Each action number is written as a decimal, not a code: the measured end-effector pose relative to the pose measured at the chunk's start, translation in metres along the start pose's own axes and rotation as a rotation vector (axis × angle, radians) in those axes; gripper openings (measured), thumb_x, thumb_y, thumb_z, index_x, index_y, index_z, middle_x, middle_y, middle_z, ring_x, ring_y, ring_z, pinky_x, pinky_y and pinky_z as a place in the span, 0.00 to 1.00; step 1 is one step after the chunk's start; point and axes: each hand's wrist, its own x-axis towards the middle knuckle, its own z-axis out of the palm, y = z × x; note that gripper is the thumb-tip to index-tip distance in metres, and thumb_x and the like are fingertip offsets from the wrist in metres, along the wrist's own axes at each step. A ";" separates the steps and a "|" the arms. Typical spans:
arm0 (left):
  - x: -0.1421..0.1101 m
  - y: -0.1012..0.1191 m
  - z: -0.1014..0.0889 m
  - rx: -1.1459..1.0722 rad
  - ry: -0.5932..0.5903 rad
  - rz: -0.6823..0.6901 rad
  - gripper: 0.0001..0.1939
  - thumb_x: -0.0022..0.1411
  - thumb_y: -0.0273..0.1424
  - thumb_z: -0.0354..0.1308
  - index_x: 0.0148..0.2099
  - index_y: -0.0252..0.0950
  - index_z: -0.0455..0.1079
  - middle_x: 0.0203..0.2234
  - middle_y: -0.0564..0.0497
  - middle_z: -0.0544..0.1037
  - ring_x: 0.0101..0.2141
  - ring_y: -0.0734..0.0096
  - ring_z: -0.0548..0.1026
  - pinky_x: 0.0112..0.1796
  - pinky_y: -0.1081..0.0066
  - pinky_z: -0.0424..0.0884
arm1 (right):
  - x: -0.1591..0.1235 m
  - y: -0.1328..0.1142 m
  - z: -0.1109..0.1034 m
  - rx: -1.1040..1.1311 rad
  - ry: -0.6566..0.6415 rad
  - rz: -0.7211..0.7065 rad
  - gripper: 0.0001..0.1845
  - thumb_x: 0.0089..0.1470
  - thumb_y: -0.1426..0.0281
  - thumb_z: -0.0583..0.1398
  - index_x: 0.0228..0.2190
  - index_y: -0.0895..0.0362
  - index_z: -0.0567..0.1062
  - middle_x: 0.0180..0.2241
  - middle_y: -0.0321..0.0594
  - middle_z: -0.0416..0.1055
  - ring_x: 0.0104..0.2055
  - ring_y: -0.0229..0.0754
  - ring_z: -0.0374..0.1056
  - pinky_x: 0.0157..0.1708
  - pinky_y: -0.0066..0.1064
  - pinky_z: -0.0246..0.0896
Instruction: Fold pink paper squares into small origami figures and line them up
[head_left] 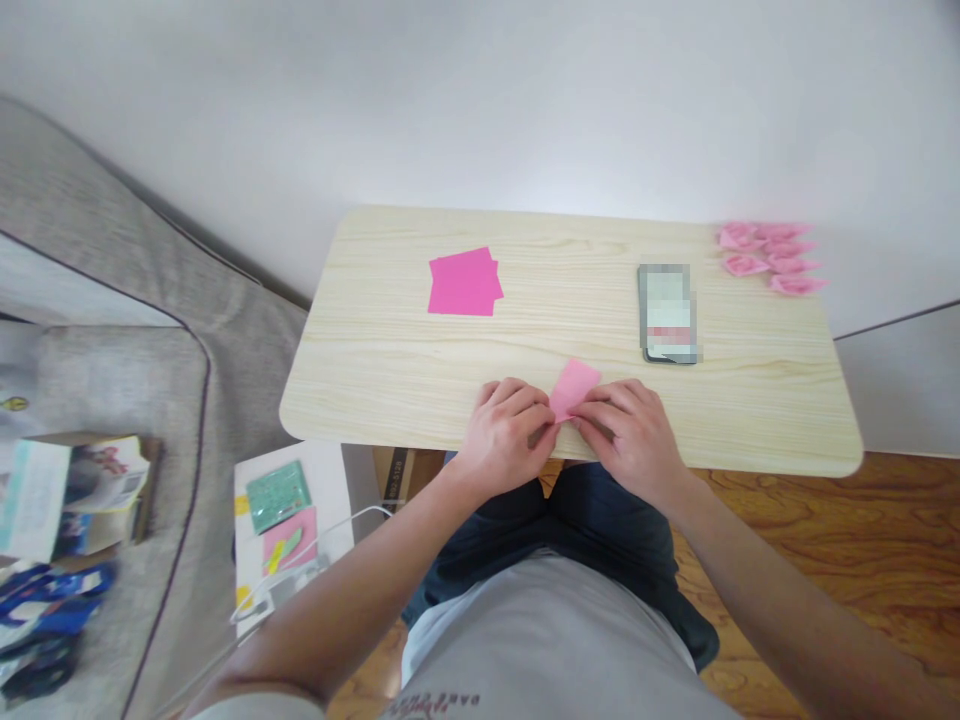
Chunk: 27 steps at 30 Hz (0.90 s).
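Note:
A small folded piece of pink paper (576, 384) is held near the front edge of the table, its free end pointing away from me. My left hand (508, 430) pinches its lower left corner between thumb and fingers. From the other side, my right hand (631, 436) grips the lower right edge, also in a pinch. The fingertips of both hands nearly meet at the near end, and they hide part of the folds. Farther back on the left lies a loose stack of bright pink paper sheets (463, 284).
A phone (667, 312) lies right of centre on the wooden table (375, 370). Several folded pink paper flowers (780, 262) sit at the back right corner. A grey sofa (240, 370) stands left; below, a white surface (322, 465) holds a green packet (278, 497) and a cable.

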 end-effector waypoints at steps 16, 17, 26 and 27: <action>0.010 0.005 0.011 0.023 0.053 -0.275 0.04 0.68 0.33 0.62 0.38 0.41 0.74 0.43 0.49 0.80 0.48 0.58 0.72 0.47 0.56 0.66 | 0.027 0.004 0.001 -0.015 -0.073 0.013 0.07 0.66 0.64 0.61 0.38 0.54 0.76 0.39 0.45 0.75 0.45 0.51 0.69 0.47 0.44 0.62; 0.011 0.005 0.012 0.023 0.059 -0.283 0.04 0.68 0.33 0.62 0.38 0.40 0.74 0.44 0.49 0.79 0.48 0.57 0.72 0.47 0.56 0.66 | 0.027 0.004 0.001 -0.013 -0.067 0.013 0.07 0.66 0.65 0.61 0.37 0.54 0.76 0.38 0.45 0.75 0.44 0.50 0.69 0.46 0.43 0.62; 0.017 0.004 0.016 0.042 0.095 -0.295 0.05 0.69 0.34 0.61 0.38 0.40 0.73 0.45 0.47 0.79 0.47 0.55 0.72 0.46 0.53 0.65 | 0.030 0.005 0.004 0.006 -0.032 0.014 0.06 0.65 0.66 0.61 0.34 0.54 0.75 0.34 0.44 0.74 0.40 0.50 0.68 0.43 0.42 0.62; 0.017 0.004 0.016 0.047 0.100 -0.293 0.05 0.69 0.34 0.62 0.38 0.41 0.72 0.45 0.47 0.79 0.47 0.55 0.72 0.46 0.53 0.65 | 0.030 0.005 0.005 0.010 -0.029 0.017 0.06 0.64 0.67 0.61 0.34 0.54 0.75 0.34 0.44 0.74 0.40 0.49 0.68 0.43 0.42 0.62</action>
